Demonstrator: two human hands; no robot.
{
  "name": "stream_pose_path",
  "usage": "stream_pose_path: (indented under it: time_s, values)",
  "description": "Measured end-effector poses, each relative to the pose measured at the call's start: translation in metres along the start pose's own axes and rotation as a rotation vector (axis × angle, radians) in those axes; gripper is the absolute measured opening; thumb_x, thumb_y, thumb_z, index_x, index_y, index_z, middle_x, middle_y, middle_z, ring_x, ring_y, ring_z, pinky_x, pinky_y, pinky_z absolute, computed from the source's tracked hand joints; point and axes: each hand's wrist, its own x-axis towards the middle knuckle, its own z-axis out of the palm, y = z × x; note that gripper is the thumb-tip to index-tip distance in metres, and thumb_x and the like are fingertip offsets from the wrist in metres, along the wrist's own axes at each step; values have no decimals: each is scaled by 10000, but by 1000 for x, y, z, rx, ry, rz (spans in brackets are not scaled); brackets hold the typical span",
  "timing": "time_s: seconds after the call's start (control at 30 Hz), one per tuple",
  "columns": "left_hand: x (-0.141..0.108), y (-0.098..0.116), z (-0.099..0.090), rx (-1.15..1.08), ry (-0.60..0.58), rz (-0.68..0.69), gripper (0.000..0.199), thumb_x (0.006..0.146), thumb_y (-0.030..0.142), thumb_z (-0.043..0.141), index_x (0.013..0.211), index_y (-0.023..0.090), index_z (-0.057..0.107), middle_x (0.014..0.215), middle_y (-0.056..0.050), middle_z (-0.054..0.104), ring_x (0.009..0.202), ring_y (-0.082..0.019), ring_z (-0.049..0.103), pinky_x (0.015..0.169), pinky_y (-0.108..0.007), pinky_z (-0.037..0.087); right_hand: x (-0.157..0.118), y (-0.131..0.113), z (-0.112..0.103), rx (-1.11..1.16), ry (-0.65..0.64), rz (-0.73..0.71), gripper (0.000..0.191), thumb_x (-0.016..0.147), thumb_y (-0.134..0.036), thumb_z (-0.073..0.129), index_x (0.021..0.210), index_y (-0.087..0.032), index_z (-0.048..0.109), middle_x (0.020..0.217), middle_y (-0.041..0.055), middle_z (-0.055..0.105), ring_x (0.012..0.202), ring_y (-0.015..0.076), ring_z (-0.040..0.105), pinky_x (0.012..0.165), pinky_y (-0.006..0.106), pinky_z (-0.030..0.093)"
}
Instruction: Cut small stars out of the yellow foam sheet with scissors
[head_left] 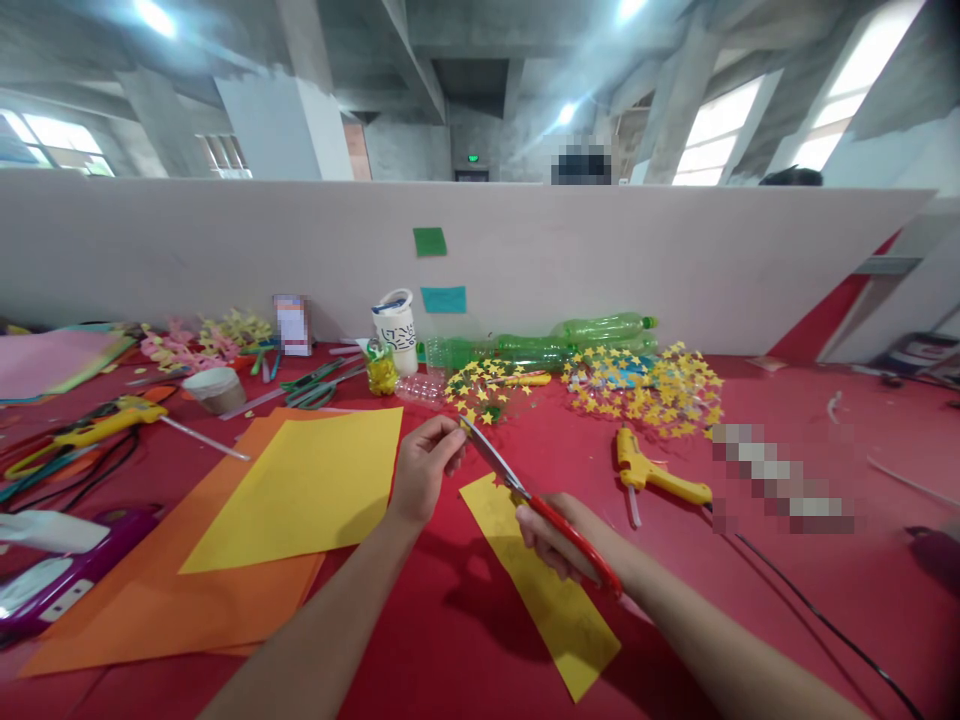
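My right hand (559, 535) grips a pair of red-handled scissors (499, 462), whose blades point up and to the left. Close to the blade tips, my left hand (429, 462) pinches a small bit of yellow paper (466, 430), mostly hidden by the fingers. Below both hands lies a long strip of yellow paper (540, 590) with faint outlines on it; the right hand covers part of it. Beyond the hands sits a cluster of yellow paper stars (480, 385), and a larger star bunch (660, 390) stands farther right.
Yellow sheets (307, 490) overlap orange sheets (172, 600) at left. A yellow glue gun (660, 478) with a trailing cord lies at right, another glue gun (112, 420) at left. Green plastic bottles (536, 350), a white cup (396, 335) and green-handled scissors (315, 388) line the back, before a white partition (300, 230).
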Motion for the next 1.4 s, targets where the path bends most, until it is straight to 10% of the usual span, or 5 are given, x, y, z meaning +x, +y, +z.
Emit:
stream_pose_path:
  time_s: [1.07, 1.27, 1.4]
  values:
    - [4, -6, -5, -54, -29, -55, 163, 744, 251, 522, 610, 161, 494, 515, 43, 456, 453, -65, 386, 415, -183, 278, 6, 2, 3, 79, 67, 43, 411, 732, -558, 484, 605, -172, 419, 290, -93, 333, 229, 51, 312, 253, 143, 256]
    - [12, -15, -15, 356, -404, -226, 144, 715, 253, 496, 602, 162, 499, 480, 54, 423, 445, -78, 374, 442, -197, 277, 11, 6, -7, 85, 261, -22, 416, 746, -555, 466, 583, -176, 417, 307, -85, 347, 240, 48, 321, 268, 157, 223]
    - [11, -30, -15, 721, -502, -91, 158, 752, 276, 442, 641, 177, 495, 574, 37, 483, 546, -106, 440, 537, -217, 318, 14, 8, -13, 71, 311, -66, 377, 740, -505, 506, 568, -178, 430, 325, -79, 375, 253, 59, 342, 288, 175, 234]
